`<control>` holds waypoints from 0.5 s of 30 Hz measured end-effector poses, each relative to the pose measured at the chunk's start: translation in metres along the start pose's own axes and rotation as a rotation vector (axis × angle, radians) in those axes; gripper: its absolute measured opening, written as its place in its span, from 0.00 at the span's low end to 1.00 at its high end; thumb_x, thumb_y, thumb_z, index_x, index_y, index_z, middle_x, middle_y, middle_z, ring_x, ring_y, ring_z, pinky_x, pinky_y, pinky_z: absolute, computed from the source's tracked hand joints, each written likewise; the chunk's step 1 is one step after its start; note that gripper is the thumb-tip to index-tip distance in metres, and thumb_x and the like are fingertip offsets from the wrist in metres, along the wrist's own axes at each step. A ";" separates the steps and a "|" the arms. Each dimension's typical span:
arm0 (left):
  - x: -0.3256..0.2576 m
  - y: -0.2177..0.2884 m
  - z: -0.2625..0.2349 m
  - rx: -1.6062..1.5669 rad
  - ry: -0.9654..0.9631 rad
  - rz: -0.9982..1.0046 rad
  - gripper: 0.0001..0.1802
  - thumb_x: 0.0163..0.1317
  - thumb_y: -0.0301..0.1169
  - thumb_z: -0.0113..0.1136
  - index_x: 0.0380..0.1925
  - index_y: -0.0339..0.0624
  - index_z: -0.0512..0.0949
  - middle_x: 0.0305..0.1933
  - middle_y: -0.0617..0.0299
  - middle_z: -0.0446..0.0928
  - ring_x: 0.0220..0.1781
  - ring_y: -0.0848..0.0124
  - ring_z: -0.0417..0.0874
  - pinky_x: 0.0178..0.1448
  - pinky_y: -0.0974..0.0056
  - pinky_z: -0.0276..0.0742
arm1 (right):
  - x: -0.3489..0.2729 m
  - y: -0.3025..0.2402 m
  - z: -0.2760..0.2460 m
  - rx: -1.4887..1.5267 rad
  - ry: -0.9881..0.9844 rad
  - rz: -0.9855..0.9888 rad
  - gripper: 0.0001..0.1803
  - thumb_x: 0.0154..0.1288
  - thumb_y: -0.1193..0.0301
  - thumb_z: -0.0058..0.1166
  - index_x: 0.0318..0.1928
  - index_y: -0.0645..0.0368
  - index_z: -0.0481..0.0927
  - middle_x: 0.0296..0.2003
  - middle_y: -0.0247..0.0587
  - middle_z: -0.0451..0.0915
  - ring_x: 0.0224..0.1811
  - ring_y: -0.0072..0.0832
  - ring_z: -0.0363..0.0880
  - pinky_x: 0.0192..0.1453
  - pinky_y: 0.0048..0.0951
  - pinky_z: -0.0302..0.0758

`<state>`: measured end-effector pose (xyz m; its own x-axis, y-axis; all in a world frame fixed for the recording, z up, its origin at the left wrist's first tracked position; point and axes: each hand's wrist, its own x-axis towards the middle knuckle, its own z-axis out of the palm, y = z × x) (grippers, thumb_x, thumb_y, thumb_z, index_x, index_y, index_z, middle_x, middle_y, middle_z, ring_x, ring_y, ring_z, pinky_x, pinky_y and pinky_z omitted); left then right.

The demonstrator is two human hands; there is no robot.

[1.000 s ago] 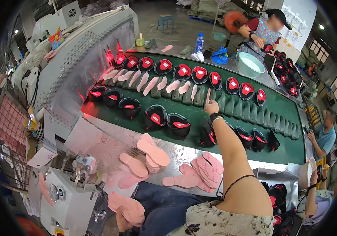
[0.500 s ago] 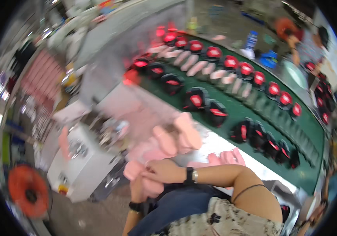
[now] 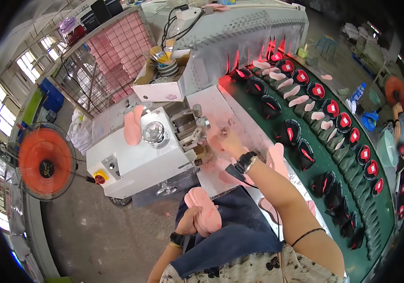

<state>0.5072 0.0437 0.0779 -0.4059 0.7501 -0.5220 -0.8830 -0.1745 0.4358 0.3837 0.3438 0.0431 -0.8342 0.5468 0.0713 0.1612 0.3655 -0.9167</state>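
Note:
My left hand [image 3: 189, 221], low and near my lap, is closed round a stack of pink insoles [image 3: 205, 211]. Farther forward, my right hand [image 3: 230, 143] is closed on a single pink insole [image 3: 214, 138] beside the metal rollers [image 3: 201, 123] of a white machine [image 3: 146, 158]. Its fingertips are partly blurred. More pink insoles [image 3: 276, 159] lie on the worktop behind my right wrist, partly hidden by my forearm. Two pink insoles [image 3: 133, 126] rest on top of the machine.
On the right runs a green conveyor [image 3: 277, 126] with black-and-red shoe uppers [image 3: 308, 154] and rows of insoles. A box [image 3: 160, 89] of brushes and tape stands behind the machine. An orange fan [image 3: 46, 161] is at left. Another person [image 3: 402, 123] is at far right.
My hands were together on the insoles; now they are apart. My right hand has moved forward to the machine, while my left keeps the stack low. The view has turned left.

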 end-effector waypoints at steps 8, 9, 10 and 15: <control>0.011 -0.003 -0.037 0.063 0.143 -0.017 0.28 0.67 0.43 0.46 0.62 0.38 0.63 0.58 0.51 0.72 0.58 0.60 0.75 0.64 0.54 0.71 | 0.011 0.015 -0.030 -0.422 0.164 -0.315 0.14 0.57 0.67 0.52 0.41 0.61 0.78 0.42 0.59 0.77 0.45 0.54 0.76 0.47 0.50 0.72; 0.009 -0.006 -0.046 0.012 0.169 -0.029 0.29 0.67 0.45 0.46 0.63 0.39 0.63 0.59 0.51 0.72 0.58 0.59 0.74 0.64 0.54 0.71 | -0.002 -0.023 -0.016 -0.438 0.229 -0.195 0.13 0.57 0.67 0.51 0.42 0.60 0.77 0.44 0.60 0.76 0.46 0.55 0.75 0.46 0.50 0.71; 0.011 -0.008 -0.049 0.002 0.181 -0.058 0.30 0.67 0.47 0.46 0.64 0.40 0.62 0.59 0.51 0.72 0.58 0.59 0.74 0.64 0.54 0.70 | 0.003 -0.012 -0.017 -0.573 0.067 -0.339 0.14 0.57 0.66 0.52 0.42 0.60 0.78 0.41 0.59 0.77 0.43 0.55 0.76 0.46 0.49 0.72; -0.008 -0.013 -0.087 -0.007 0.253 -0.062 0.35 0.67 0.54 0.45 0.66 0.43 0.59 0.60 0.49 0.71 0.60 0.57 0.73 0.65 0.54 0.69 | 0.046 -0.029 0.031 0.095 0.100 0.115 0.19 0.58 0.59 0.53 0.37 0.64 0.83 0.28 0.58 0.80 0.35 0.53 0.80 0.45 0.45 0.76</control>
<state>0.5013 -0.0153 0.0127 -0.3958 0.5765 -0.7148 -0.9095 -0.1382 0.3921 0.3243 0.3347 0.0605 -0.7562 0.6544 -0.0015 0.1977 0.2261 -0.9538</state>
